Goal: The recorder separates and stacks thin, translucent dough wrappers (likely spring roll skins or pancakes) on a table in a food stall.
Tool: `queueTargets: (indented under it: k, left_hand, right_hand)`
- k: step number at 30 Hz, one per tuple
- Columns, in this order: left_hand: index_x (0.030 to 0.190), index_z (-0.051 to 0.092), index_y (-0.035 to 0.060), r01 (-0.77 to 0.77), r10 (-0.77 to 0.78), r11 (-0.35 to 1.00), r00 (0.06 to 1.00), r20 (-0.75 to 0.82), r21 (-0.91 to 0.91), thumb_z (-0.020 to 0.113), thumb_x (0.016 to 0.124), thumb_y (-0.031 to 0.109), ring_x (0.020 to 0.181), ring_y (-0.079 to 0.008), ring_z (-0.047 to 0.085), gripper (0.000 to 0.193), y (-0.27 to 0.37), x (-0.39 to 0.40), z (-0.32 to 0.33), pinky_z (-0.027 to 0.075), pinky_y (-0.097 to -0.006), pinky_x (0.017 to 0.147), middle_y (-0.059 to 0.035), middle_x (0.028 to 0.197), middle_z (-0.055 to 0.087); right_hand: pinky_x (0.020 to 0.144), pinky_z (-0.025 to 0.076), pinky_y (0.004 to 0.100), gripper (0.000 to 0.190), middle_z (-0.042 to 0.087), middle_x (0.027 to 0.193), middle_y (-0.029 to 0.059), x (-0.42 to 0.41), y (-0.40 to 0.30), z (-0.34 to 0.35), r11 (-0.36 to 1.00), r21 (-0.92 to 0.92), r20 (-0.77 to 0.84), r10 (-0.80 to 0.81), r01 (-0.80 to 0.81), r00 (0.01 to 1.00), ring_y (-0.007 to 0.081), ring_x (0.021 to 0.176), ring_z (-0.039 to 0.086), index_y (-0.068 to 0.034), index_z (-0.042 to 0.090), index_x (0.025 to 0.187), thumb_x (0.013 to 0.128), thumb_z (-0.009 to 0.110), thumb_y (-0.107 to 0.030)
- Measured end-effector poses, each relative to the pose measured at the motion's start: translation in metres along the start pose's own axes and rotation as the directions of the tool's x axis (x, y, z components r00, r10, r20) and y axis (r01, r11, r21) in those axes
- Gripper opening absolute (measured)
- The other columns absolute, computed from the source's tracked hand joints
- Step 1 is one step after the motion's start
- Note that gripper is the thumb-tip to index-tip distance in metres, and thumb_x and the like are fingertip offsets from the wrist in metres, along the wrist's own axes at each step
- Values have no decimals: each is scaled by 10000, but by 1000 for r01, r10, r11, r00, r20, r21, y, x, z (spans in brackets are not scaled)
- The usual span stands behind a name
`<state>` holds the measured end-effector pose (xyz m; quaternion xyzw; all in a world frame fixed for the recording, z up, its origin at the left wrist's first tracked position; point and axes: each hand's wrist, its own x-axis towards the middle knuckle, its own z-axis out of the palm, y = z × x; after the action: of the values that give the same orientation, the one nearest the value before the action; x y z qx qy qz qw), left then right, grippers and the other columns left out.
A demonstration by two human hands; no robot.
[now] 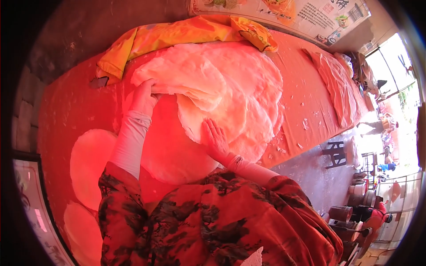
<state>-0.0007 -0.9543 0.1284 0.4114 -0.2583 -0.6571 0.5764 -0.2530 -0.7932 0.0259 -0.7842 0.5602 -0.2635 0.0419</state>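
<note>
A broad pile of thin round flatbreads [256,76] lies overlapped on the cloth-covered table in front of me. My left hand [145,97] pinches the near-left edge of a folded upper flatbread [186,71], lifting it a little; its thumb is partly hidden. On the pile's near edge my right hand [215,139] lies flat, palm down, fingers extended and holding nothing. Between my forearms a single round flatbread [179,149] is spread on the cloth, partly under the pile. Two more flatbreads, one upper [91,166] and one lower [81,232], lie by my left sleeve.
A yellow-orange cloth [179,33] is bunched along the pile's far side. Crumbs dot the reddish table cover [299,96], with a folded cloth [336,86] at its right end. Beyond are a dark stool [334,154], buckets [341,212] and people in the background.
</note>
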Motion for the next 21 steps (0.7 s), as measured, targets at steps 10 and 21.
queueTargets:
  k: [10, 21]
  left_hand:
    - [989, 604, 42, 161, -165, 983, 985, -40, -89, 594, 876, 166, 720, -219, 640, 167, -8, 20, -27, 540, -325, 612, -91, 855, 661]
    - [933, 669, 131, 237, -225, 971, 947, -228, 25, 641, 880, 206, 530, -105, 510, 96, -75, -46, -79, 427, -226, 426, 32, 724, 559]
  right_hand:
    - [889, 537, 401, 472, 679, 1109, 191, 36, 70, -132, 974, 72, 96, -220, 214, 971, 340, 1014, 666, -24, 656, 1151, 720, 495, 84]
    - [895, 489, 356, 341, 693, 1048, 156, 115, 118, -321, 970, 9, 644, 181, -244, 743, 213, 1011, 640, -14, 647, 1146, 904, 617, -253]
